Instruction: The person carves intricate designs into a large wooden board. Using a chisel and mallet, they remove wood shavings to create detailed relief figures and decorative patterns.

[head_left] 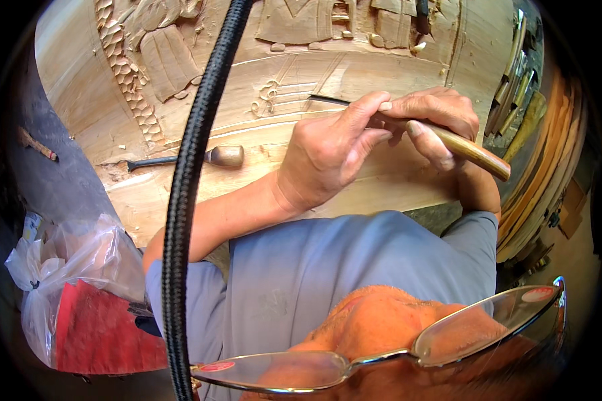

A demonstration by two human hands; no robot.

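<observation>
A carving chisel (pixel 478 156) with a brown wooden handle and thin dark blade lies slantwise in both my hands. My right hand (pixel 438 117) is closed around the handle, whose butt sticks out to the right. My left hand (pixel 331 150) grips closer to the blade, its fingers mostly hidden behind the thumb and palm. The blade tip touches or nearly touches a wooden panel (pixel 244 73), beside shallow curls and straight lines cut into it. Left of my left forearm, a second chisel (pixel 225 156) with a short rounded wooden handle rests on the panel.
A black braided cable (pixel 192 134) crosses the view. Several carving tools (pixel 512 87) lie at the right, near stacked curved boards (pixel 548 160). Raised carving (pixel 170 60) and wood chips cover the panel's far side. A clear plastic bag (pixel 80 254) and red material (pixel 107 327) are at lower left.
</observation>
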